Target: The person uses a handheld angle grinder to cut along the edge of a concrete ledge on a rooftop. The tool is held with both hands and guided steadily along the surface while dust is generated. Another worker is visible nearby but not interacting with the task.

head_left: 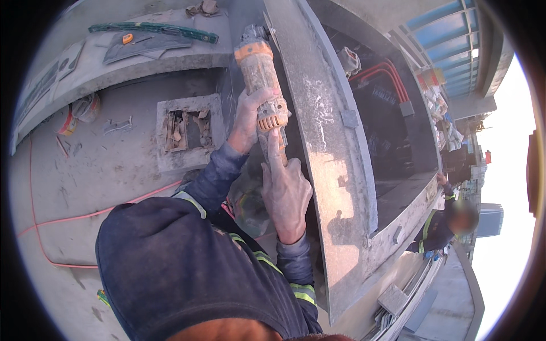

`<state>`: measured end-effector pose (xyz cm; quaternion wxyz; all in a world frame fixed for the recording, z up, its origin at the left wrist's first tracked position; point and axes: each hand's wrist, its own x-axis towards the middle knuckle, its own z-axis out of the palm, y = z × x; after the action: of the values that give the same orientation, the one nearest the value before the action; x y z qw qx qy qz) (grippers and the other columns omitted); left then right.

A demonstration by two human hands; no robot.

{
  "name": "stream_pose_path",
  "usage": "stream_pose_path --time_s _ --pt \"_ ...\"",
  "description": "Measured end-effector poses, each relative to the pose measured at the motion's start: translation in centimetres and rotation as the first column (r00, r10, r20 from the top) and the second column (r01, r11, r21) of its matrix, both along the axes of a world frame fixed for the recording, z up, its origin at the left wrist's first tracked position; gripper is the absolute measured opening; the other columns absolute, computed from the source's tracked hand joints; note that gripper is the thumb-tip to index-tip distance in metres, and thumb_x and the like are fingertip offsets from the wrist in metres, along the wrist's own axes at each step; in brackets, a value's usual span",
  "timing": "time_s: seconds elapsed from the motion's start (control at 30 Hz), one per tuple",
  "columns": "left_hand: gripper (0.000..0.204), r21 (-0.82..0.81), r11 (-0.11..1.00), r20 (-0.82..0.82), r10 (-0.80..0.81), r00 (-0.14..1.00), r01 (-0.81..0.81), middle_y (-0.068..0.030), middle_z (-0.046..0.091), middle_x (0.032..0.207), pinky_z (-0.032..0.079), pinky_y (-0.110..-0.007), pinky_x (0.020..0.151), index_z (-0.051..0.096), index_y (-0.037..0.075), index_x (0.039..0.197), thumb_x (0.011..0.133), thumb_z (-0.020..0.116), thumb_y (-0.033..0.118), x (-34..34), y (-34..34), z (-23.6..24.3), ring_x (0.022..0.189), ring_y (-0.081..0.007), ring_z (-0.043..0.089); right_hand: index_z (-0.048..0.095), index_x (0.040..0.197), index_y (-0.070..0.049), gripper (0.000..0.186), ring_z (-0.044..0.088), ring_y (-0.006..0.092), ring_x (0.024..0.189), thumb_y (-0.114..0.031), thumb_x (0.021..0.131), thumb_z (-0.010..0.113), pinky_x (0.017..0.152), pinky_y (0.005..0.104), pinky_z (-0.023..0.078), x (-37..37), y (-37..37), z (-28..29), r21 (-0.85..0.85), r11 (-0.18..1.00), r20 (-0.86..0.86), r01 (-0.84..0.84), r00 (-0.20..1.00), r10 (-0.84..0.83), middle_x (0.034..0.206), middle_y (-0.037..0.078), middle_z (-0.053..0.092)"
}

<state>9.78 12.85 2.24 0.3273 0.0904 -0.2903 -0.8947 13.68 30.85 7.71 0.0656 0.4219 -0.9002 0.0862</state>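
Observation:
A dusty orange angle grinder (pixel 261 79) is held up in both hands, its head and disc at the far end beside the edge of a grey stone slab (pixel 321 119). My left hand (pixel 250 116) wraps round the middle of the grinder's body. Behind it, my right hand (pixel 288 193) grips the rear handle, with the index finger stretched along the tool. The disc is seen nearly edge-on near the slab's far end; whether it touches the stone or spins I cannot tell.
On the ledge at far left lie a green spirit level (pixel 153 29), an orange tape measure (pixel 127 38) and a dark slab (pixel 148 51). Below are a bucket (pixel 86 108), a square rubble-filled opening (pixel 161 136) and a pink hose (pixel 102 211). Another person (pixel 435 230) stands at right.

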Motion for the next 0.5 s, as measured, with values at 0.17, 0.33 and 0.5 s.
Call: stream_pose_path --time_s 0.17,0.33,0.5 --pt "0.040 -0.006 1.000 -0.029 -0.027 0.999 0.027 -0.0162 0.072 0.093 0.067 -0.038 0.065 0.062 -0.003 0.118 0.095 0.071 0.029 -1.1 -1.1 -0.7 0.076 -0.0281 0.078 0.037 0.172 -0.023 0.086 0.066 0.0343 0.062 -0.017 0.096 0.077 0.054 0.0459 0.052 -0.8 -0.9 -0.2 -0.023 1.000 -0.032 -0.013 0.999 0.012 0.083 0.017 0.056" --pt "0.039 0.023 0.998 -0.025 -0.052 0.998 0.053 -0.0162 0.072 0.093 0.067 -0.038 0.065 0.061 -0.003 0.118 0.096 0.069 0.028 -2.0 -2.4 -1.3 0.076 -0.0279 0.078 0.036 0.172 -0.024 0.088 0.067 0.0349 0.062 -0.016 0.095 0.077 0.054 0.0466 0.053 -1.5 -2.2 -0.5 -0.010 1.000 -0.044 -0.001 0.999 0.001 0.083 0.018 0.056" --pt "0.039 0.000 1.000 -0.037 -0.009 0.999 0.009 -0.0160 0.072 0.094 0.067 -0.037 0.065 0.061 -0.002 0.118 0.096 0.071 0.028 -1.6 -1.5 -0.6 0.075 -0.0276 0.077 0.036 0.172 -0.025 0.088 0.066 0.0358 0.062 -0.016 0.095 0.078 0.055 0.0481 0.053 -1.2 -1.7 -0.6 -0.003 1.000 -0.010 0.031 0.999 -0.031 0.084 0.018 0.058"
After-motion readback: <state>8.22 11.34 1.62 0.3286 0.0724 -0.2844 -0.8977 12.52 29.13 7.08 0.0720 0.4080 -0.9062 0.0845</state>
